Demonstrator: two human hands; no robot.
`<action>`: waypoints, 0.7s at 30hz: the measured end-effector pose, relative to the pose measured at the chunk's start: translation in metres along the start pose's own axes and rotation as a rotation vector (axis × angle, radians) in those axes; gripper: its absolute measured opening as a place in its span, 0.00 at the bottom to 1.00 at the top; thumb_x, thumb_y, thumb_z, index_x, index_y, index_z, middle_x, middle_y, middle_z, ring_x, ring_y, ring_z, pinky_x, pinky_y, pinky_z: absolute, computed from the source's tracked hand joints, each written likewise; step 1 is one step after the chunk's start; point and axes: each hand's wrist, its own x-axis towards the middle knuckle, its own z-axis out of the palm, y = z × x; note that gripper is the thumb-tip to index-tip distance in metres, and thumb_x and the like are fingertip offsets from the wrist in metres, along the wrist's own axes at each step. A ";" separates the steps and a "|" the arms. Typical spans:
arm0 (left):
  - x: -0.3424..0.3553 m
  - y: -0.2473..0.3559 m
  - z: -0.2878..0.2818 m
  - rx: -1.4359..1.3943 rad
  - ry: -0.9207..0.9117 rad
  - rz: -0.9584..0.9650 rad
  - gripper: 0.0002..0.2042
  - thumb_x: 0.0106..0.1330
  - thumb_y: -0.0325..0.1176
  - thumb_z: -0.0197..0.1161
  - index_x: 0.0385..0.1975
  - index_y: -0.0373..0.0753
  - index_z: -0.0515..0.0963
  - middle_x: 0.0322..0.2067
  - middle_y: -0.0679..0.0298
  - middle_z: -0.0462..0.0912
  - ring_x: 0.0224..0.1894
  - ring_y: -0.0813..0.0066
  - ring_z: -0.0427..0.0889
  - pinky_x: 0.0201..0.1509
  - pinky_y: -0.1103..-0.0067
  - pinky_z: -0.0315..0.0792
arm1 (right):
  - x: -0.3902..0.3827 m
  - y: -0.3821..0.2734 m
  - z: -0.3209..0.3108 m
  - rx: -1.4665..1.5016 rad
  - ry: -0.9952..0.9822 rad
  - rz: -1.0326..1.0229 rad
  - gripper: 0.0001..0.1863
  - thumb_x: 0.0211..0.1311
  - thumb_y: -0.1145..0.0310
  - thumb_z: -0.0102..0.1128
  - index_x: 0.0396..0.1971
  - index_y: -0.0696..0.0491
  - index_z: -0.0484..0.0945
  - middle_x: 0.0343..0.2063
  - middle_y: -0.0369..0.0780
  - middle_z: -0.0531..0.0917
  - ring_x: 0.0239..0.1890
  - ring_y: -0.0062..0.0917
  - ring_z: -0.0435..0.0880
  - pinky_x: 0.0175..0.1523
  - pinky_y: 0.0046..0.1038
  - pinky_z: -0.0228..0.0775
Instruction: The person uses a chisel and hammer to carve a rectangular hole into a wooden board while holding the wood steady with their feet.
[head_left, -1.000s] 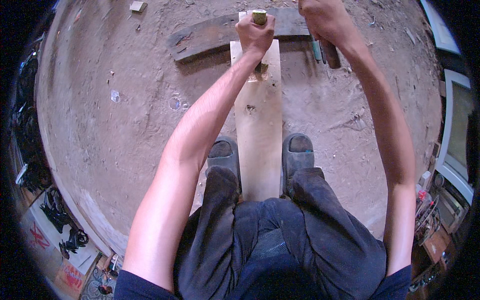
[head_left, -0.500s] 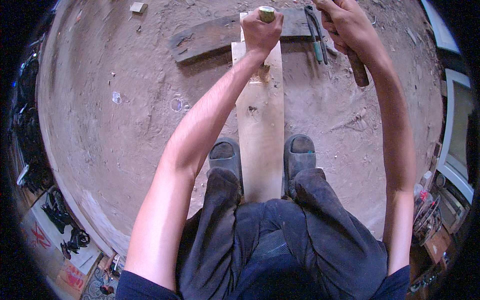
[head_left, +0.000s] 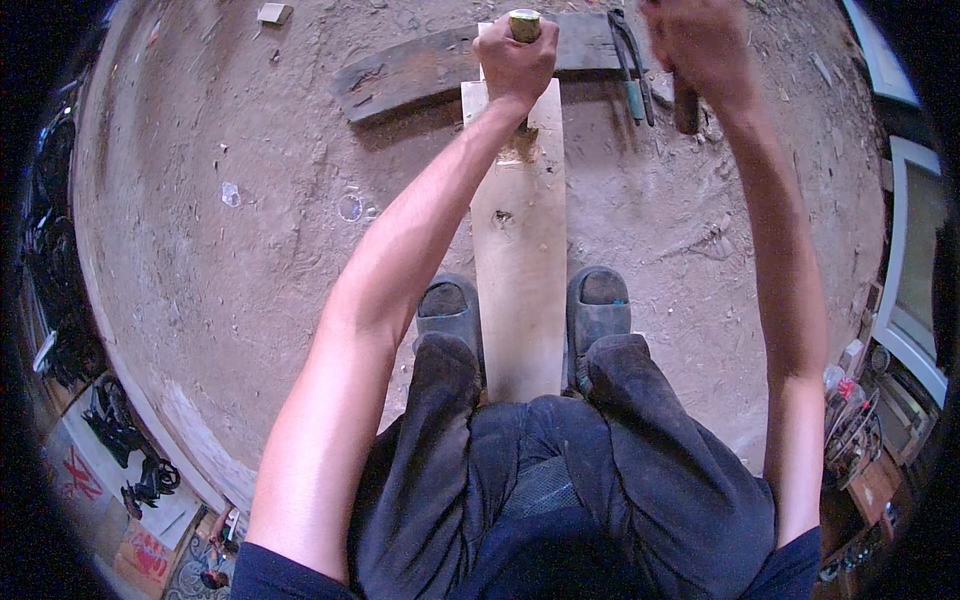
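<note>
A pale wooden board (head_left: pixel 520 270) runs away from me between my feet, its far end on a dark curved plank. My left hand (head_left: pixel 515 62) is wrapped round the upright handle of a chisel (head_left: pixel 525 25), near the board's far end. Just below the fist, a rough cut recess (head_left: pixel 520 150) shows in the wood; the forearm and fist hide most of the chisel's blade. My right hand (head_left: pixel 703 50), smeared by motion, is raised at the upper right. It grips a wooden-handled tool (head_left: pixel 686 108), whose head lies outside the picture.
The dark curved plank (head_left: pixel 410 75) lies across the dirt floor. Long pincers with green grips (head_left: pixel 634 95) rest on its right part. A small wood block (head_left: pixel 274 13) sits far left. My sandals (head_left: pixel 600 305) flank the board. A white-framed panel (head_left: pixel 915 260) stands at right.
My right hand has swung, its wooden handle shifting up and left and turning more upright. The left hand and chisel have moved only slightly to the left.
</note>
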 end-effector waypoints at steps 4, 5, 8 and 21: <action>-0.001 0.000 0.002 0.000 0.040 0.063 0.13 0.56 0.36 0.65 0.15 0.35 0.75 0.14 0.60 0.78 0.17 0.71 0.79 0.26 0.73 0.72 | 0.009 0.022 -0.001 -0.583 -0.450 0.267 0.11 0.69 0.64 0.50 0.36 0.58 0.73 0.18 0.35 0.70 0.21 0.20 0.70 0.25 0.27 0.63; -0.003 0.000 0.001 0.031 0.032 0.076 0.13 0.56 0.36 0.65 0.15 0.35 0.75 0.14 0.59 0.78 0.18 0.68 0.79 0.26 0.72 0.72 | 0.011 0.023 -0.002 -0.583 -0.451 0.260 0.11 0.69 0.64 0.50 0.36 0.58 0.73 0.18 0.35 0.70 0.21 0.20 0.70 0.25 0.27 0.63; -0.006 0.003 -0.001 0.038 -0.005 0.061 0.13 0.56 0.37 0.65 0.16 0.35 0.75 0.14 0.57 0.77 0.18 0.64 0.80 0.26 0.70 0.72 | 0.012 0.010 -0.003 -0.373 -0.246 0.234 0.14 0.69 0.62 0.50 0.33 0.59 0.73 0.18 0.35 0.71 0.21 0.20 0.70 0.26 0.28 0.62; -0.008 0.000 0.005 0.019 -0.005 0.056 0.12 0.53 0.33 0.64 0.14 0.33 0.72 0.13 0.57 0.77 0.16 0.71 0.79 0.23 0.72 0.71 | -0.010 0.046 0.005 -0.395 -0.266 0.011 0.16 0.71 0.57 0.50 0.34 0.57 0.75 0.13 0.32 0.68 0.15 0.15 0.67 0.20 0.25 0.59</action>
